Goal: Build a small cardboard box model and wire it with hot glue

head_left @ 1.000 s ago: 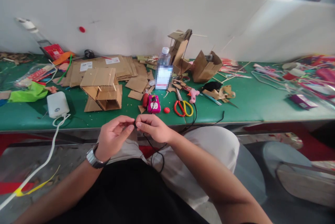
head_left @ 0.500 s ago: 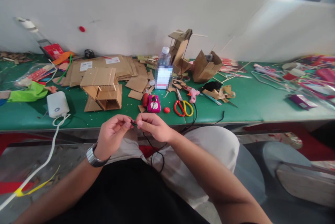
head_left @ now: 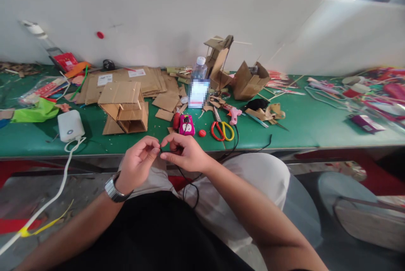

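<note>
A thin black cord hangs from my hands and loops over my lap. My left hand, with a silver watch at the wrist, pinches the cord's end between thumb and fingertips. Close beside it, my right hand has the cord running through its curled fingers, while its thumb and index finger are parted around it. The exact fingertip contact is partly hidden. Just beyond the hands, on the green table, lie a magenta box-like object, a red ball and scissors with red and yellow handles.
A cardboard structure stands left of centre, with a white power bank and its cable nearer the left. A pink glue gun, a lit phone, a bottle and cardboard scraps lie ahead. A grey stool is at right.
My right thumb and index finger have spread apart around the cord, where they were pinched together before. My left hand keeps its pinch and has barely moved.
</note>
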The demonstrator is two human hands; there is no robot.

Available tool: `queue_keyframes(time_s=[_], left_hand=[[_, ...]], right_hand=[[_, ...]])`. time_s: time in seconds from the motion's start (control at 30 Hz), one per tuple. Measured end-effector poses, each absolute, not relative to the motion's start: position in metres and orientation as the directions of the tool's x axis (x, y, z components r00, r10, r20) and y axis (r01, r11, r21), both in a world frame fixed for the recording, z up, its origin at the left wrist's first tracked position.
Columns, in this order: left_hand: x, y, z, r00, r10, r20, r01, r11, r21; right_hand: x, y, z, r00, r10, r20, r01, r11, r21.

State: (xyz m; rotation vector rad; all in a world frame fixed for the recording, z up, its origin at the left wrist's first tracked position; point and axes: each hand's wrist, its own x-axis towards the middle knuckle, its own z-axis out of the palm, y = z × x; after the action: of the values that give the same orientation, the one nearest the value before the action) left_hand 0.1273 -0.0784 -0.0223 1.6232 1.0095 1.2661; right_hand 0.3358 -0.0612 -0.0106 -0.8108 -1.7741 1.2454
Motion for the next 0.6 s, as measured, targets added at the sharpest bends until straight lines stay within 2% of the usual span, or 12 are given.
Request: queue_keyframes(time_s=[0.13, 0.43, 0.6], left_hand=[[0.129, -0.079, -0.023, 0.210, 0.926, 0.314, 0.113, -0.342, 0.933], [0.126, -0.081, -0.031, 0.241, 0.950, 0.198, -0.065, -0.188, 0.980], [0.124, -0.081, -0.036, 0.271, 0.948, 0.166, -0.101, -0.143, 0.984]], right_hand=[[0.336, -0.061, -0.012, -0.453, 0.860, 0.237, 0.064, 0.296, -0.953], [0.340, -0.055, -0.011, -0.415, 0.869, 0.270, 0.091, 0.335, -0.938], [0.340, -0.057, -0.005, -0.429, 0.861, 0.275, 0.152, 0.369, -0.917]])
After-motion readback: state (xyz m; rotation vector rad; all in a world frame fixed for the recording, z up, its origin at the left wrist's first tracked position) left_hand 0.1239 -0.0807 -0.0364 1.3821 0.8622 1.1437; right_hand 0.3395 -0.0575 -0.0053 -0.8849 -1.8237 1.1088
